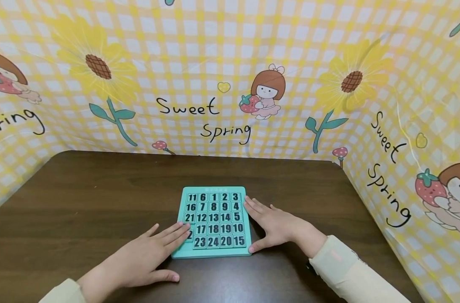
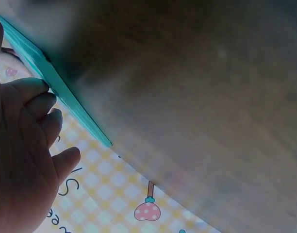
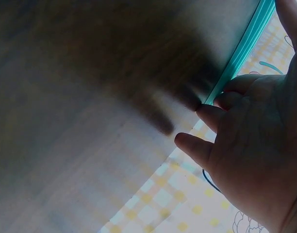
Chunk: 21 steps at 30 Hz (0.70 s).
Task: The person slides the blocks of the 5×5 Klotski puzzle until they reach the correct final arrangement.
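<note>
A turquoise sliding number puzzle [image 1: 213, 190] lies flat on the brown table, its tiles carrying black numbers. My left hand [image 1: 148, 254] comes in from the left, with straight fingers on a tile [image 1: 190, 235] in the left column. Those fingertips cover part of that tile; a 2 shows beside them. It sits between the fourth and bottom rows, with a gap at the lower left corner. My right hand [image 1: 275, 225] rests along the puzzle's right side, fingers extended at the upper edge and thumb near the lower corner. In both wrist views, fingertips meet the turquoise edge [image 2: 73, 104].
The dark wooden table [image 1: 120, 185] has rounded far corners. A yellow checked cloth [image 1: 199, 63] with sunflowers and "Sweet Spring" lettering hangs behind it and along both sides.
</note>
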Each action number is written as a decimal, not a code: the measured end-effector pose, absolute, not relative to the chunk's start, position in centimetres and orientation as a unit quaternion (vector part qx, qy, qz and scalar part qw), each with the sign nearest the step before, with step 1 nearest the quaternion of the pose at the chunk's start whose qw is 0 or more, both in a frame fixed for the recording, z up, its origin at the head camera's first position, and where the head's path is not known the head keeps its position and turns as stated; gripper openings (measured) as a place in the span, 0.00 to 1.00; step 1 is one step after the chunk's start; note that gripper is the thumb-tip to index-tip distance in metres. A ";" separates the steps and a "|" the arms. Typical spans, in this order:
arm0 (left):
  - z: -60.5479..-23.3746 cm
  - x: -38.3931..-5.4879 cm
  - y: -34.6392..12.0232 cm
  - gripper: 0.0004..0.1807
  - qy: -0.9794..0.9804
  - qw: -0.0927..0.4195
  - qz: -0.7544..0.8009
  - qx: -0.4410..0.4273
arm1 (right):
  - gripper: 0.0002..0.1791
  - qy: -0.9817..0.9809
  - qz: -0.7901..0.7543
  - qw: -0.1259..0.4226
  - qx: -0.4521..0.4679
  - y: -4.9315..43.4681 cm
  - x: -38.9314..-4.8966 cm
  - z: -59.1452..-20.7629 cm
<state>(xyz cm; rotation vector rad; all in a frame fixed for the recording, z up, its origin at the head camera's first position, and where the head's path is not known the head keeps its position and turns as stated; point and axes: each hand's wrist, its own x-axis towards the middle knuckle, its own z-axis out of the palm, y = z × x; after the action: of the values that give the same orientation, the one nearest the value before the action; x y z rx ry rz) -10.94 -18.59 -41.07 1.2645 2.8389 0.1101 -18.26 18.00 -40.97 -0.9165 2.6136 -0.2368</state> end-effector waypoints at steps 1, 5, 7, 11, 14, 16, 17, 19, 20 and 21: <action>-41.1 -10.8 -18.6 0.49 0.913 0.016 0.037 0.407 | 0.68 0.925 -0.083 0.179 -0.324 18.0 -18.3 -41.0; -41.2 -10.1 -18.7 0.49 0.908 0.008 0.037 0.417 | 0.68 0.925 -0.079 0.180 -0.324 18.0 -18.3 -41.0; -41.4 -9.8 -18.8 0.48 0.906 0.005 0.035 0.421 | 0.68 0.926 -0.076 0.179 -0.323 17.9 -18.3 -40.9; -41.6 -9.4 -18.8 0.48 0.903 -0.004 0.030 0.428 | 0.68 0.927 -0.076 0.178 -0.320 17.9 -18.3 -40.9; -41.5 -9.5 -18.9 0.48 0.904 -0.006 0.034 0.426 | 0.68 0.927 -0.078 0.179 -0.320 17.9 -18.3 -40.9; -41.3 -9.8 -18.9 0.48 0.906 -0.002 0.042 0.422 | 0.68 0.927 -0.079 0.179 -0.320 17.9 -18.3 -40.9; -41.2 -10.0 -18.9 0.49 0.907 0.000 0.046 0.419 | 0.68 0.927 -0.078 0.179 -0.320 18.0 -18.3 -41.0; -41.0 -10.4 -18.8 0.49 0.909 0.005 0.052 0.414 | 0.68 0.927 -0.078 0.179 -0.320 18.0 -18.3 -41.0; -40.8 -10.7 -18.8 0.49 0.910 0.008 0.054 0.412 | 0.68 0.927 -0.078 0.179 -0.320 18.0 -18.3 -41.1; -40.7 -10.9 -18.7 0.49 0.911 0.010 0.056 0.409 | 0.68 0.927 -0.078 0.179 -0.320 18.0 -18.3 -41.1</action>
<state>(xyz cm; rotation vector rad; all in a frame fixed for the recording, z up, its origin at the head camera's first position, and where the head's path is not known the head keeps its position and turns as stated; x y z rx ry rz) -10.89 -18.69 -40.71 1.2777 2.8422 0.1753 -18.30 17.96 -41.06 -0.9052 2.6217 -0.2204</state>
